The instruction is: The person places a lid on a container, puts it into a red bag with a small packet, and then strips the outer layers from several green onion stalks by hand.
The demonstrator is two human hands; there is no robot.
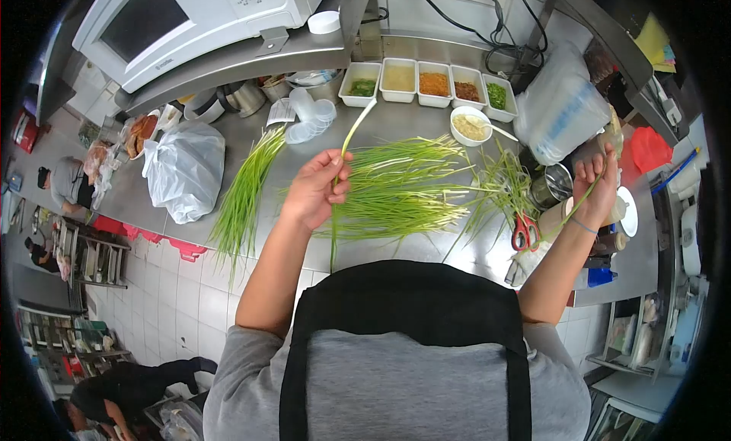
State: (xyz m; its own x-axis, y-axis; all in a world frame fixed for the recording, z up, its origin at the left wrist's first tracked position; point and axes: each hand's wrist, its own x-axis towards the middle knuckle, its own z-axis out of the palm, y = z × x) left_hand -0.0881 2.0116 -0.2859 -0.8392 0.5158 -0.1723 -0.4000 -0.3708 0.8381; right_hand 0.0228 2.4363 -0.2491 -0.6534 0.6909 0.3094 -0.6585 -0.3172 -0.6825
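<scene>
Your left hand (318,188) is raised with fingers pinched closed; your right hand (596,183) is lifted out wide, fingers curled shut, both forearms bare.

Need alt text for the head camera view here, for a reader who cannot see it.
Seen from above, a person's left hand pinches one long green stalk over a steel counter, while the right hand lifts a thin strand. Piles of green stalks cover the counter, with red-handled scissors near the right hand and white tubs of ingredients behind.
</scene>
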